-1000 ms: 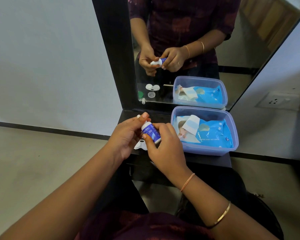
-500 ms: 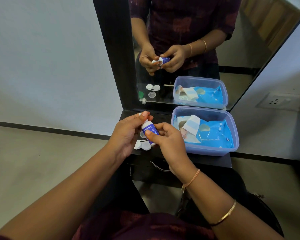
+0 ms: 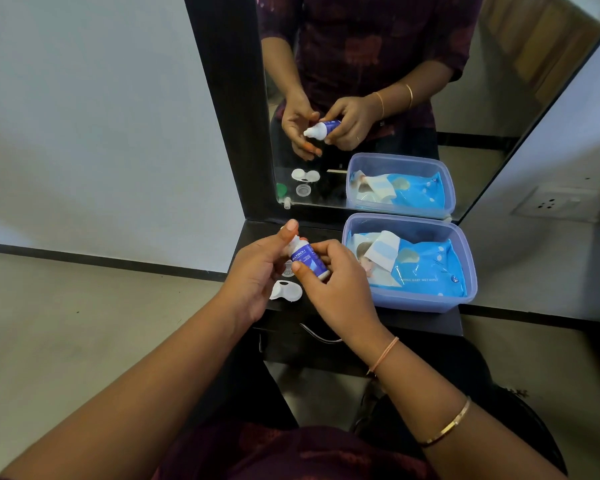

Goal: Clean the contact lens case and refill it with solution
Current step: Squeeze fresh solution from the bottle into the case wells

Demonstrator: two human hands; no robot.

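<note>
Gripping the bottle (image 3: 309,263) in the right hand (image 3: 336,289), just above the case (image 3: 286,290) on the table (image 3: 426,320); left hand (image 3: 257,271) pinching its cap. Best keeping the bottle upright, twisting gently, avoiding spills.

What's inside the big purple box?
The purple box holds a blue pack of wet wipes with its white flap peeled up. The pack fills most of it, so anything underneath is hidden.
</note>
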